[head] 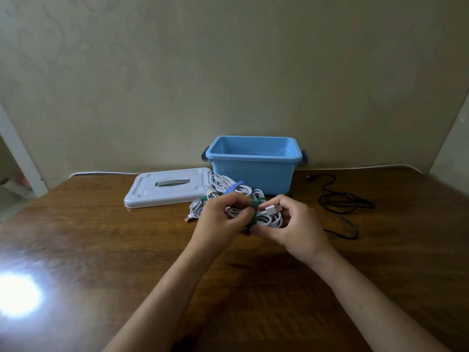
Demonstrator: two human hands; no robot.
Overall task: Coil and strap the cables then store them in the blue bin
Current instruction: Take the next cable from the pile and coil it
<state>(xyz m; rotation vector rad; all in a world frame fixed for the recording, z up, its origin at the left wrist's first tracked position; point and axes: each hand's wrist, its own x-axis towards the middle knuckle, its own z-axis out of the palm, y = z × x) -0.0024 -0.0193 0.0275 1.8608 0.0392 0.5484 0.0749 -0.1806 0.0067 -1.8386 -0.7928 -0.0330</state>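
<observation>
Both hands hold a coiled white cable (269,219) just above the table, in front of the blue bin (253,168). My left hand (220,219) grips the coil's left side, its thumb on a green strap (253,207) wrapped round the coil. My right hand (297,227) pinches the coil's right side, where the USB plug (273,209) sticks up. Behind them lie more coiled white cables (228,188), one with a blue strap (234,187), another with a green strap. The bin stands open and looks empty.
The bin's grey lid (167,190) lies flat to the left of the bin. A loose black cable (342,204) sprawls on the wooden table at the right. The wall is close behind the bin. A bright glare spot sits at the near left.
</observation>
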